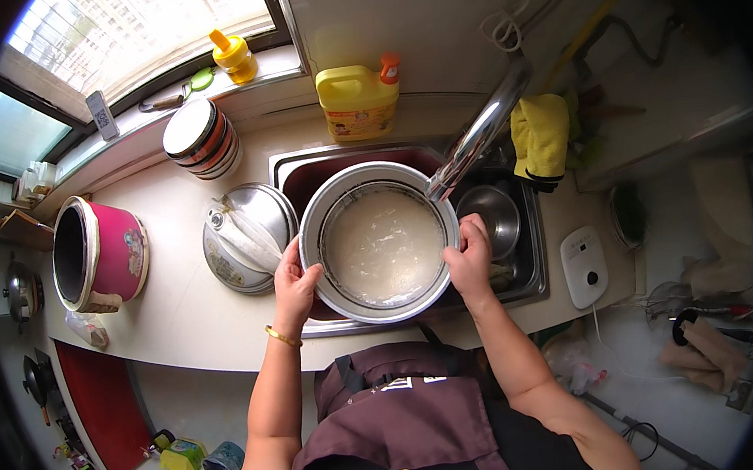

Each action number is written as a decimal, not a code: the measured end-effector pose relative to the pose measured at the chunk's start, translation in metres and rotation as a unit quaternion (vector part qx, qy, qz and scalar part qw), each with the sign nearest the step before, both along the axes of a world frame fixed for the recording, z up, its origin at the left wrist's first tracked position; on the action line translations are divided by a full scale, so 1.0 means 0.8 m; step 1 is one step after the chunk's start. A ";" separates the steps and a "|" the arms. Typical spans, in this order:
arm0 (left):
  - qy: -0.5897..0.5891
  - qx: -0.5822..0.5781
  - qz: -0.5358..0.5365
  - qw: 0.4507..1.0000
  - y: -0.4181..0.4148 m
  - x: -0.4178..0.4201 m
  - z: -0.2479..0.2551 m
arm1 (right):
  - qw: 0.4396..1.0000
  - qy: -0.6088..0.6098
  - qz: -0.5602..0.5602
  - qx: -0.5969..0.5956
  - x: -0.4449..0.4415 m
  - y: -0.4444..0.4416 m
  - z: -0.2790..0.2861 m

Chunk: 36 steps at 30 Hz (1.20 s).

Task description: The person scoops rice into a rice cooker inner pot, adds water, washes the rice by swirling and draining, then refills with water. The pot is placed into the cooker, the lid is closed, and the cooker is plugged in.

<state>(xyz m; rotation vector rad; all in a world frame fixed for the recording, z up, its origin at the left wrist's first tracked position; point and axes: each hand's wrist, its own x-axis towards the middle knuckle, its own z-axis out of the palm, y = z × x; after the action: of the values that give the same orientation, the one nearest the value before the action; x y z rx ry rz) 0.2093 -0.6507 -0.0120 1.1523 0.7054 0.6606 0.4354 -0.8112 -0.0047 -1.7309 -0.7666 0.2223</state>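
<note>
Both my hands grip a round metal pot by its rim, one on each side, over the double sink. Cloudy whitish water fills much of it; whether grains lie beneath, I cannot tell. My left hand has its thumb over the left edge. On the opposite edge, my right hand holds with the thumb on top. A chrome faucet reaches down to the pot's upper right rim. Partly behind my right hand, a steel bowl sits in the right basin.
Left of the sink lie a metal lid and a pink cooker body. Stacked round containers stand near the window. A yellow jug is behind the sink. To the right are a yellow cloth and a white corded device.
</note>
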 end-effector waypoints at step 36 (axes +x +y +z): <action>0.051 -0.030 0.004 0.998 -0.085 -0.062 0.017 | 0.999 -0.003 -0.009 -0.033 -0.077 -0.096 0.027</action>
<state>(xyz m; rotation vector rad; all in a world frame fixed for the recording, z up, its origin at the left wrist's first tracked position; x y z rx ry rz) 0.1600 -0.7183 0.0019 1.1335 0.8120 0.5860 0.3737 -0.8881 0.0168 -1.8012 -0.7540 0.2329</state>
